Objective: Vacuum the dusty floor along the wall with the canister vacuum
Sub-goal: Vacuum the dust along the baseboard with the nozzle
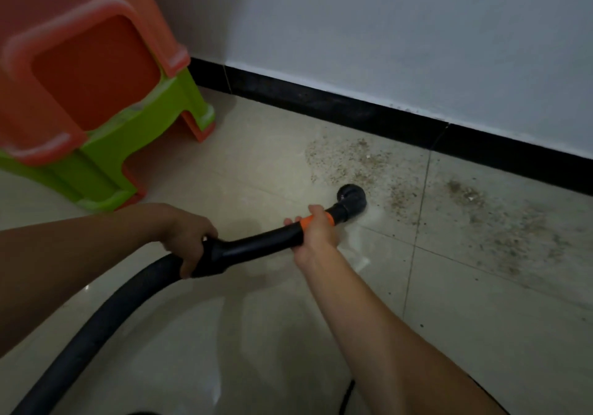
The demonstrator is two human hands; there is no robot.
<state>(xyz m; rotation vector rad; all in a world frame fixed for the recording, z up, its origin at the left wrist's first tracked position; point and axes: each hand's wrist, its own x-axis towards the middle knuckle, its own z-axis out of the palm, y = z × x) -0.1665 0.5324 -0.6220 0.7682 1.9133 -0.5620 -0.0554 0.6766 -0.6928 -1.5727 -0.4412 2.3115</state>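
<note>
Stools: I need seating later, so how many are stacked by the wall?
3, nested in one stack: the top orange stool, a green stool under it, and a bottom orange stool showing only at its feet. More may be hidden inside.

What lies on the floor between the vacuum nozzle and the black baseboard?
In the head view, a scatter of dust and grit lies between the nozzle and the baseboard; nothing else shows on that stretch.

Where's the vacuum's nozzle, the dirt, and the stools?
nozzle (351,198): head view, on its round black end.
dirt (353,161): head view, middle of the left speckled patch.
stools (96,71): head view, orange top stool's side panel.
</note>
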